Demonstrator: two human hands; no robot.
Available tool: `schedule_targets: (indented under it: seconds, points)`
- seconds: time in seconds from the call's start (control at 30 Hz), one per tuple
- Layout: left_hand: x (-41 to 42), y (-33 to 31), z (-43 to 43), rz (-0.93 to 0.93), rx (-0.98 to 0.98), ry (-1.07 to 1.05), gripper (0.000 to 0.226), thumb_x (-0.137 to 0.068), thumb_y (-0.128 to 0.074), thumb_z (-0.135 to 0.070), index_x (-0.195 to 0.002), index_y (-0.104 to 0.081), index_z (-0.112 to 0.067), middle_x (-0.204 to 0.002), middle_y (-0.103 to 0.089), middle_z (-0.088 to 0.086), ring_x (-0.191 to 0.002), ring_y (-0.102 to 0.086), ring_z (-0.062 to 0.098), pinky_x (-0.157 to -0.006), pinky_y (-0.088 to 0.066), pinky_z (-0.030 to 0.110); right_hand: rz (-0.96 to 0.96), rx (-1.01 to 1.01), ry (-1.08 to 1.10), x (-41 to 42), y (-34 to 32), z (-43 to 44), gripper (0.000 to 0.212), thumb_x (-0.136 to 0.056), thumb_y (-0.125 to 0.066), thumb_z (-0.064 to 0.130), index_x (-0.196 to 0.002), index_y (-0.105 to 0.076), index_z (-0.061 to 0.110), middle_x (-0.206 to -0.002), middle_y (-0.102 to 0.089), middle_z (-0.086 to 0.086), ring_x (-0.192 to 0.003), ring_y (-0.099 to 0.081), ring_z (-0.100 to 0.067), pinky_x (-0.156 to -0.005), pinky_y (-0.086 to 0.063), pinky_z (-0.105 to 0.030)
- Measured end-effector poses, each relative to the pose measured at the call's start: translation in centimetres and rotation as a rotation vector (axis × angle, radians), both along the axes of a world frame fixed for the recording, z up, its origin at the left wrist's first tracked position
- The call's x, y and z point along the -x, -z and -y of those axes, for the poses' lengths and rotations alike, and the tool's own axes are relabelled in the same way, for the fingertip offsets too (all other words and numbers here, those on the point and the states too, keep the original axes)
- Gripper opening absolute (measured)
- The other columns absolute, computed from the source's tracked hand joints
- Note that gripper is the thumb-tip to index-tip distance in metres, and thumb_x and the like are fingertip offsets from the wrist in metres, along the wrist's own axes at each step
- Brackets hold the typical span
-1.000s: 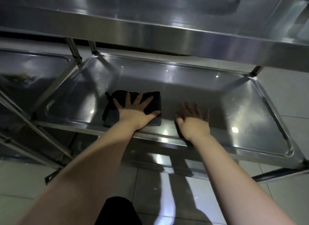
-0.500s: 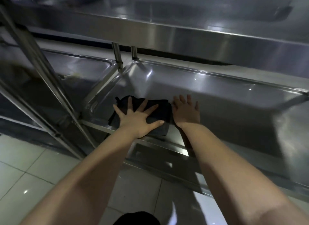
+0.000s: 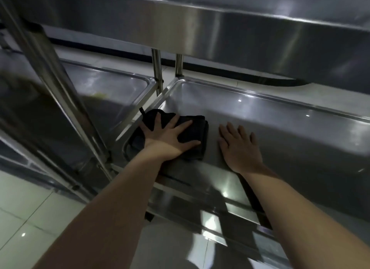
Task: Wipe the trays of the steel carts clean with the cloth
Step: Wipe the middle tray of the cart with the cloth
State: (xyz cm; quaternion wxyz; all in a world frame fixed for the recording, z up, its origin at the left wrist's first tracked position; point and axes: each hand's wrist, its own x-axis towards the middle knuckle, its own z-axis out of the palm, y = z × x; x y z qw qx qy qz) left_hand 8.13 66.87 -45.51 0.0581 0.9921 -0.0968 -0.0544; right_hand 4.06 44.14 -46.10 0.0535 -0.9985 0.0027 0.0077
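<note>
A folded black cloth [image 3: 197, 136] lies in the near left corner of the middle steel tray [image 3: 280, 116]. My left hand [image 3: 168, 136] presses flat on the cloth with its fingers spread. Just to the right, my right hand [image 3: 238, 148] rests flat on the bare tray floor, a small gap away from the cloth. Both forearms reach in under the upper tray [image 3: 220, 22].
A second cart's tray [image 3: 112, 92] adjoins on the left, with something yellowish blurred on it. Upright steel posts [image 3: 158, 68] stand between the carts, and a slanted post [image 3: 50, 68] crosses at the left. A lower shelf [image 3: 230, 206] and pale floor tiles [image 3: 30, 218] lie below.
The cloth under my left hand has slid left into the tray's corner. My right hand came close to the cloth, and now lies a small gap from it. The view has swung left.
</note>
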Motion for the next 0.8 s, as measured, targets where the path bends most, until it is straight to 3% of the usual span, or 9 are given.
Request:
schedule_targets:
  seconds: [0.13,0.43,0.63,0.8]
  points:
    - [-5.0,-0.5,2.1,0.018,-0.006,0.055,0.093,-0.056,-0.007,-0.099,-0.142,-0.005,-0.064,-0.162,-0.001,-0.016,-0.147,0.01,0.039,-0.1,0.009,0.079,0.019,0.041,0.001,-0.3,0.6,0.0,0.054,-0.103,-0.015,0.045,-0.155,-0.009,0.035,-0.164,-0.006,0.007,-0.15,-0.005,-0.025,-0.119,-0.008,-0.05]
    - [-10.2,-1.7,5.1,-0.054,-0.083,0.092,0.086,-0.067,-0.014,-0.096,-0.145,-0.003,-0.061,-0.162,0.002,-0.018,-0.147,0.011,0.038,-0.1,0.008,0.08,-0.005,-0.011,0.015,-0.8,0.0,0.0,0.054,-0.102,-0.018,0.049,-0.155,-0.01,0.038,-0.164,-0.005,0.01,-0.151,-0.003,-0.022,-0.119,-0.005,-0.051]
    - [-3.8,-1.6,3.3,-0.098,-0.086,0.146,0.081,-0.072,-0.014,-0.093,-0.144,0.004,-0.06,-0.161,0.01,-0.017,-0.146,0.016,0.04,-0.101,0.004,0.08,-0.014,-0.041,0.008,-0.2,0.3,-0.1,0.055,-0.102,-0.018,0.05,-0.154,-0.007,0.039,-0.164,-0.004,0.011,-0.151,0.0,-0.022,-0.119,-0.002,-0.052]
    - [4.9,-0.3,-0.3,-0.067,-0.108,0.155,0.084,-0.051,0.01,-0.1,-0.129,0.024,-0.07,-0.158,0.018,-0.023,-0.146,0.017,0.037,-0.099,0.011,0.078,-0.002,-0.033,0.012,0.0,0.3,-0.5,0.054,-0.102,-0.017,0.05,-0.154,-0.01,0.039,-0.164,-0.006,0.009,-0.151,-0.002,-0.024,-0.119,-0.003,-0.052]
